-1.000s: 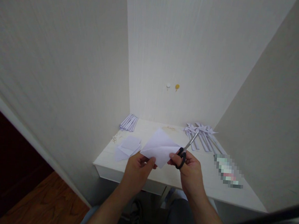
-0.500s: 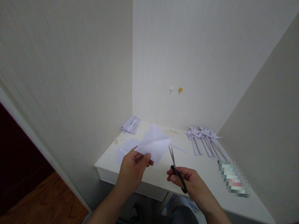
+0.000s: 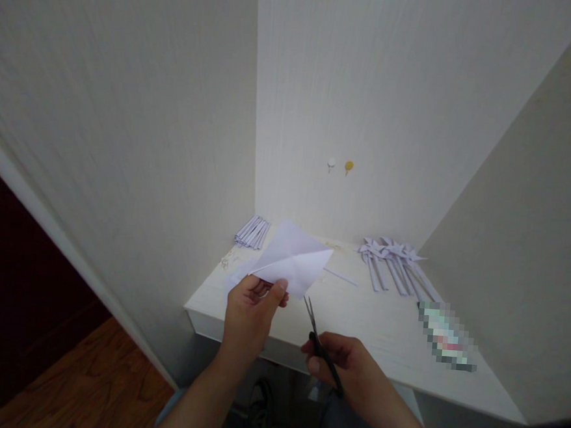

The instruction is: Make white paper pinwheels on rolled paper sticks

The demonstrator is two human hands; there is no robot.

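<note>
Above the white desktop, my left hand (image 3: 258, 303) pinches the lower edge of a creased square sheet of white paper (image 3: 295, 257). The thumb lies on the front of the sheet, and the other fingers are partly hidden behind it. My right hand (image 3: 338, 364) grips black-handled scissors (image 3: 322, 347). Their blades are slightly apart and point up at the paper's lower right corner; I cannot tell whether the tips touch it.
Rolled paper sticks (image 3: 253, 232) lie in a bundle at the back left. Several paper pinwheels (image 3: 390, 251) rest at the back right, with a blurred-out item (image 3: 446, 336) in front of them. A thin paper strip (image 3: 340, 276) lies mid-desk (image 3: 379, 331). Walls enclose the sides and back.
The scissors have moved left and down, toward the paper's lower corner. The paper has tilted a little and shows more of its face.
</note>
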